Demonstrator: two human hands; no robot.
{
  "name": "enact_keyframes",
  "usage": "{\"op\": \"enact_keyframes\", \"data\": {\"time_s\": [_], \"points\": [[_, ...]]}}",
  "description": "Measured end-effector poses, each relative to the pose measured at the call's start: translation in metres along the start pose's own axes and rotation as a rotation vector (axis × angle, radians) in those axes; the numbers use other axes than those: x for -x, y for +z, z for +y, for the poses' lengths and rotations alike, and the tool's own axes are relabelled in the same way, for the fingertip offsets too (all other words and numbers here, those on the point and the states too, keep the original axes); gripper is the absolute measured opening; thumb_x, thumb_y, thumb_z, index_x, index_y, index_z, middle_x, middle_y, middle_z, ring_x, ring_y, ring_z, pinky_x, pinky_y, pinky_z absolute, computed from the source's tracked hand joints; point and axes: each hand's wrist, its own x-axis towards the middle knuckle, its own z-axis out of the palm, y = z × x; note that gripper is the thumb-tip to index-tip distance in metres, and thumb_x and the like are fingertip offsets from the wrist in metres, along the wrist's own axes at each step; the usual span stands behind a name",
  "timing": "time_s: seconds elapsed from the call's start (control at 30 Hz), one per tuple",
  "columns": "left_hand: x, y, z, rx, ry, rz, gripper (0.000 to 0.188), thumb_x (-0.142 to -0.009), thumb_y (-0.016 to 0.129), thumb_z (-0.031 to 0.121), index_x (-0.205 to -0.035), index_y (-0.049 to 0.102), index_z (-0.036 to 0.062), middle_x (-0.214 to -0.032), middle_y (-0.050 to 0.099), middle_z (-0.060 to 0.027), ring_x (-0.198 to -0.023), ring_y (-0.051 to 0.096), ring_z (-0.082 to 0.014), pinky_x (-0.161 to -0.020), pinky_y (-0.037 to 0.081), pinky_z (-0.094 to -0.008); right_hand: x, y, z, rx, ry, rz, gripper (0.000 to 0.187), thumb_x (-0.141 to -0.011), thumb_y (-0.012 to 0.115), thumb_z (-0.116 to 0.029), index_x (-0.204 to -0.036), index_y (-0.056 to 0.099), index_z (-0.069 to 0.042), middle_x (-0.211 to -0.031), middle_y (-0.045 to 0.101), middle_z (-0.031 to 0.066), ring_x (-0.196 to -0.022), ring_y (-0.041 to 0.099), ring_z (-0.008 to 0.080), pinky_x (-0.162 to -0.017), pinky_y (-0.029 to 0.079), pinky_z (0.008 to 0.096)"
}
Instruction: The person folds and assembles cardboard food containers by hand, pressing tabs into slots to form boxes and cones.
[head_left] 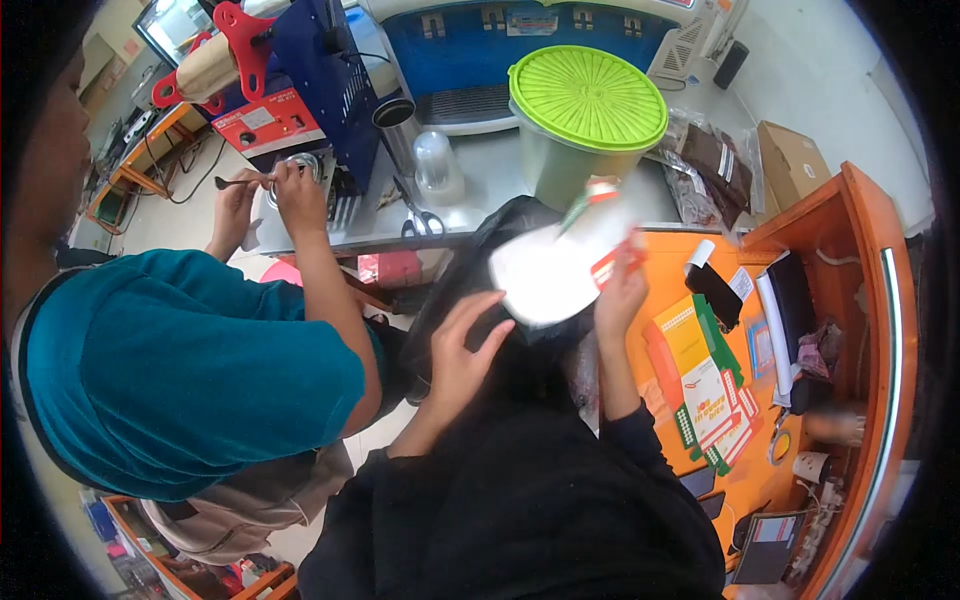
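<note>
A white card piece (545,272) with red and green printed parts, possibly a flat or partly folded box, is blurred by motion in front of me. My right hand (622,290) grips its right side by a red edge. My left hand (462,350) is at the card's lower left, thumb and fingers apart; whether a fingertip touches the edge I cannot tell. Several flat printed card pieces (712,390) in green, yellow, white and red lie overlapping on the orange desk (655,260) to my right.
At left, a person in a teal sleeve (200,370) holds a small spoon (232,183) by a red-fronted machine (268,122). A lime-lidded tub (588,98), scissors (420,218) and plastic cups (437,165) stand on the metal counter. A black phone (714,292) lies on the desk.
</note>
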Motion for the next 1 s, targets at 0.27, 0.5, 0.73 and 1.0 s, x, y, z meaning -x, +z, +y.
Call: {"op": "enact_keyframes", "data": {"time_s": [0.27, 0.5, 0.73, 1.0], "points": [[0.084, 0.039, -0.168, -0.898, -0.436, -0.411, 0.045, -0.072, 0.070, 0.028, -0.110, 0.057, 0.0067, -0.107, 0.057, -0.0128, -0.100, 0.053, -0.0265, -0.090, 0.035, -0.0425, 0.009, 0.044, 0.049, -0.756, 0.490, 0.058, 0.039, -0.095, 0.042, -0.027, -0.125, 0.039, -0.001, -0.120, 0.049, 0.0105, -0.107, 0.051, 0.0198, -0.088, 0.043, 0.0349], [0.098, 0.014, -0.108, -0.376, 0.096, -0.946, 0.021, -0.075, 0.059, 0.010, -0.096, 0.063, 0.0106, -0.085, 0.061, -0.0084, -0.085, 0.059, -0.0264, -0.076, 0.041, -0.0357, 0.037, 0.068, 0.170, 0.132, 0.568, -0.499, 0.047, -0.091, 0.046, -0.023, -0.131, 0.032, -0.002, -0.128, 0.043, 0.0158, -0.115, 0.046, 0.0297, -0.094, 0.038, 0.0378], [0.109, 0.005, -0.090, -0.354, -0.009, -0.910, 0.023, -0.077, 0.051, 0.007, -0.096, 0.064, 0.0115, -0.084, 0.062, -0.0117, -0.080, 0.061, -0.0292, -0.069, 0.050, -0.0394, 0.026, -0.021, 0.094, 0.281, 0.145, -0.666, 0.063, -0.078, 0.060, -0.010, -0.134, 0.031, 0.000, -0.125, 0.044, 0.0232, -0.109, 0.051, 0.0306, -0.090, 0.041, 0.0368], [0.086, 0.012, -0.073, -0.246, 0.183, -0.748, 0.020, -0.079, 0.061, 0.022, -0.097, 0.064, 0.0139, -0.081, 0.064, -0.0076, -0.072, 0.062, -0.0266, -0.063, 0.048, -0.0398, -0.009, -0.215, 0.117, 1.071, -0.298, -0.255, 0.082, -0.074, 0.060, -0.052, -0.132, 0.035, 0.001, -0.138, 0.026, 0.0247, -0.128, 0.024, 0.0405, -0.106, 0.018, 0.0478]]}}
